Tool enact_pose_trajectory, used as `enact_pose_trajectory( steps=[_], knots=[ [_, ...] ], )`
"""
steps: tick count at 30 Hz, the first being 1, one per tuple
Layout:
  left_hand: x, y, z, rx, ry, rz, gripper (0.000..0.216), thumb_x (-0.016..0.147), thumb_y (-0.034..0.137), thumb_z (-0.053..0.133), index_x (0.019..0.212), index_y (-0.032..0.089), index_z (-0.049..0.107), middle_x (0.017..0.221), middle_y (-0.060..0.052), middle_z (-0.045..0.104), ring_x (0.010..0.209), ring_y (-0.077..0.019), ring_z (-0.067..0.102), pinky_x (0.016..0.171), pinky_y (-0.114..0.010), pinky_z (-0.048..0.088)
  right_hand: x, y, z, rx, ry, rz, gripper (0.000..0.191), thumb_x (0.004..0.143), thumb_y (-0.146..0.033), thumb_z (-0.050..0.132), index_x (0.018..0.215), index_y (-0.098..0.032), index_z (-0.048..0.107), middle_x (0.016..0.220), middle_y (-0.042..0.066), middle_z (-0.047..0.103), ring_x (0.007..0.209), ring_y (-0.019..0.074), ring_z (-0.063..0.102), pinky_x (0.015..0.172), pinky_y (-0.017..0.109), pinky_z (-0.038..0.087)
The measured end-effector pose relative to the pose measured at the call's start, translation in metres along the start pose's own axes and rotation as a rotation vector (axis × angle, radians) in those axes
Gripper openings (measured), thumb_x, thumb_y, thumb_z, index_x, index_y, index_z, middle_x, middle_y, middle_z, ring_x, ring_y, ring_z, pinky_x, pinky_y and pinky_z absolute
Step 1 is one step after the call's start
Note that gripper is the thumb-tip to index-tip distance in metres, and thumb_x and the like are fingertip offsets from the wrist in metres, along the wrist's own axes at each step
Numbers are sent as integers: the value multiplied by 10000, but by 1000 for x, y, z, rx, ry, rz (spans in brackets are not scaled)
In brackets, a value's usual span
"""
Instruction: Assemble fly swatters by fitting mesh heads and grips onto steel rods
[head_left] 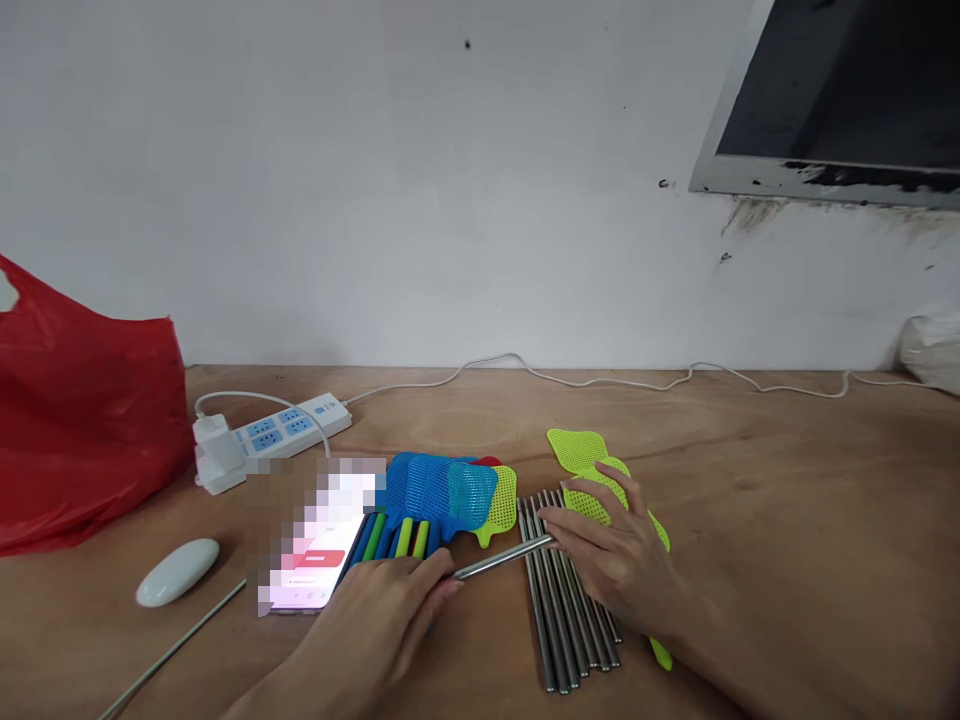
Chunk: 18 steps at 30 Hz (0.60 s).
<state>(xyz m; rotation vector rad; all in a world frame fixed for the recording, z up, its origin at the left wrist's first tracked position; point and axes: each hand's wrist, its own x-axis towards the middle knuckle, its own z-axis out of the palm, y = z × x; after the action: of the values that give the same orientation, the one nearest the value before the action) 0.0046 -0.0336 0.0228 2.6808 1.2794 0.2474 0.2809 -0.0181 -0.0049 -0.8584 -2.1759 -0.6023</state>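
Observation:
A slim metal rod (504, 556) slants up to the right between my two hands. The fingers of my left hand (390, 605) are closed round its lower left end. At the other end, my right hand (616, 548) pinches the tip between thumb and fingers. Below the right hand lies a row of several loose metal rods (564, 625). Yellow-green swatter heads (577, 450) lie behind and partly under that hand. Blue swatter heads (435, 490) overlap beyond my left hand, with blue, green and yellow handles (405, 537) in front, partly hidden by it.
A lit phone (319, 560) lies left of the swatters, partly blurred. Further left are a white mouse (178, 572), a white power strip (292, 425) with a plug, and a red plastic bag (82, 420). A white cable (592, 382) runs along the wall.

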Motion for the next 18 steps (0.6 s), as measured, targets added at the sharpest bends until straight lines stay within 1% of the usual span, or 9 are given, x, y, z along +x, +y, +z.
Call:
enact_pose_trajectory(
  steps=[2, 4, 8, 11, 15, 18],
  knots=[
    [-5, -2, -2, 27, 56, -8, 460, 1063, 345, 198, 876, 233, 604, 780, -34, 735, 696, -237, 717, 570, -282, 469, 1, 1, 0, 5, -7, 4, 145, 923, -102, 602, 937, -194, 712, 993, -26, 783, 1036, 263, 622, 1104, 547, 325],
    [-9, -4, -4, 46, 96, 0, 548, 1065, 393, 128, 871, 242, 617, 768, -35, 744, 690, -244, 727, 574, -290, 488, 1, 1, 0, 2, -14, 6, 143, 920, -104, 605, 938, -200, 710, 1008, -31, 780, 1038, 265, 616, 1101, 547, 327],
    [-17, -5, -7, 47, 97, 3, 652, 1055, 441, 43, 849, 247, 630, 733, -33, 746, 625, -243, 721, 522, -290, 486, 2, 2, 0, -9, -23, 17, 160, 914, -93, 605, 948, -210, 708, 1001, -31, 778, 1020, 261, 611, 1091, 537, 337],
    [-21, -3, -10, 23, 97, -22, 650, 1052, 460, 52, 833, 257, 629, 711, -18, 741, 598, -225, 712, 503, -270, 469, 0, 4, 0, -8, -44, 9, 197, 899, -66, 594, 943, -218, 711, 984, -15, 775, 1010, 254, 612, 1069, 524, 359],
    [-24, -3, -10, -19, 105, -61, 597, 1049, 471, 116, 810, 270, 625, 674, 6, 723, 575, -195, 693, 509, -238, 448, -1, 6, 1, -24, -73, 20, 258, 908, -64, 550, 947, -255, 719, 956, 6, 767, 971, 233, 615, 1040, 510, 379],
    [-25, -3, -8, -51, 125, -83, 561, 1044, 476, 156, 815, 276, 627, 664, 13, 713, 565, -181, 677, 512, -224, 438, -1, 6, 2, -22, -79, 20, 249, 914, -64, 538, 951, -243, 708, 951, 13, 762, 949, 231, 612, 1020, 495, 386]
  ],
)
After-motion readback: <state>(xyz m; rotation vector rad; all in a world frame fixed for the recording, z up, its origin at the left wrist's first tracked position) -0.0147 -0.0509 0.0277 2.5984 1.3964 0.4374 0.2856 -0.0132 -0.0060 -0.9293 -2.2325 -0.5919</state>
